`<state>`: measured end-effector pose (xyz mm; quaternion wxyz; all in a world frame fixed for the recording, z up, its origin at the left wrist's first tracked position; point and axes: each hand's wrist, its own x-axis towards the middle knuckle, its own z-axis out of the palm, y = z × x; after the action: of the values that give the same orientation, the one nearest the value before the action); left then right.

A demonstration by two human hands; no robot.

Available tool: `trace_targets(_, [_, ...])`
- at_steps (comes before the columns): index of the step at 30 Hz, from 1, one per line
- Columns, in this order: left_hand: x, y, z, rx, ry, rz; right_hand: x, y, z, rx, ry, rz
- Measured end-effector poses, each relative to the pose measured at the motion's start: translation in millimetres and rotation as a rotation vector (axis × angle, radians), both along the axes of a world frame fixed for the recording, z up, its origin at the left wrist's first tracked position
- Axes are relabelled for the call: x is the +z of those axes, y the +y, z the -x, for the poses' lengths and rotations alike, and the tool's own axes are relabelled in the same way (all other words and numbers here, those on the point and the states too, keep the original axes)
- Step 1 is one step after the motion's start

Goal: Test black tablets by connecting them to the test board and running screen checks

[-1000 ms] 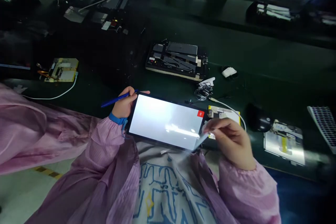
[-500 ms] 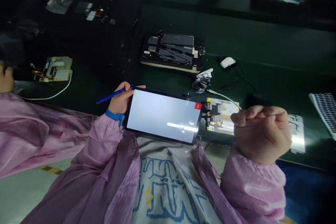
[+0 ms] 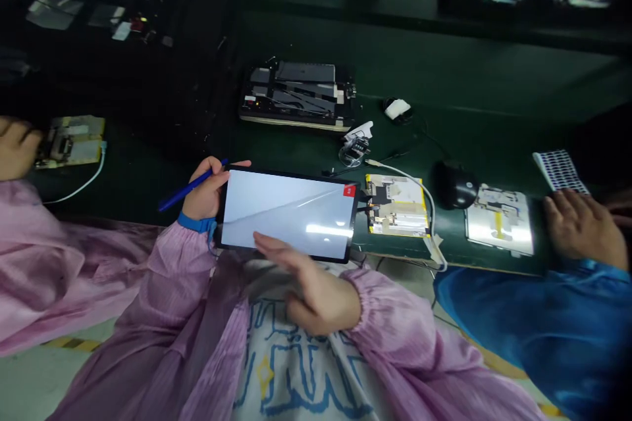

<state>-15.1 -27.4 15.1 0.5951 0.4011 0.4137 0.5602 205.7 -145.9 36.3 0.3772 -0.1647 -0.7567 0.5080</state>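
Between hands [image 3: 210,191]: tablet [image 3: 286,214], white lit screen, red corner tag.

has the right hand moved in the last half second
Yes, leftward. The right hand was a fist to the right of the yellow board; now it lies open at the near edge of the tablet, left of that board.
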Motion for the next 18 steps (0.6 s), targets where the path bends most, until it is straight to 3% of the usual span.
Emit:
trace_targets(5, [2.2, 1, -1, 0.007, 0.018, 0.026, 9.7, 1, 20, 0.236, -0.06, -0.038])
trace_targets(8, [2.9, 2, -1, 0.004, 0.026, 0.024, 15.1, 1, 14, 0.266, -0.064, -0.023])
trace_targets(10, [2.9, 2, -1, 0.006, 0.02, 0.023, 16.4, 3, 4, 0.173, -0.065, -0.018])
trace_targets(13, [2.7, 1, -1, 0.009, 0.005, 0.037, 17.8, 12, -18, -0.112, -0.013, 0.042])
trace_targets(18, [2.9, 1, -2, 0.035, -0.013, 0.086, 23.7, 61, -68, -0.577, 0.261, 0.231])
